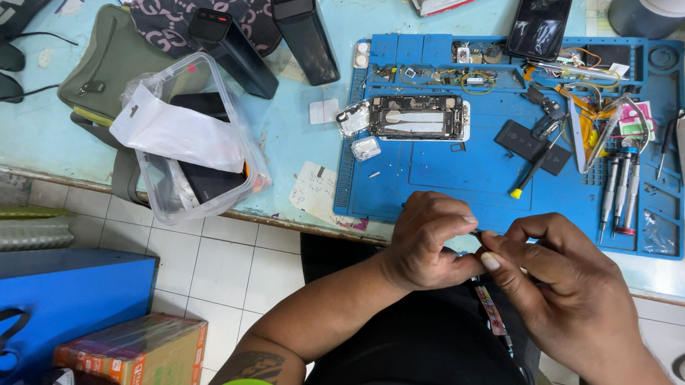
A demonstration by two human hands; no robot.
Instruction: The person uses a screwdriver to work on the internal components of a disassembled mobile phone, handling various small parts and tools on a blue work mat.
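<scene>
From the head camera, the person's left hand (427, 238) and right hand (561, 291) met at the near edge of the blue rubber work mat (466, 182). Both hands were curled, fingertips pressed together — pinching a thin dark tool (477, 233), mostly hidden between them. Farther back on the mat lay an opened phone with its insides showing (417, 116) — well apart from the hands.
</scene>
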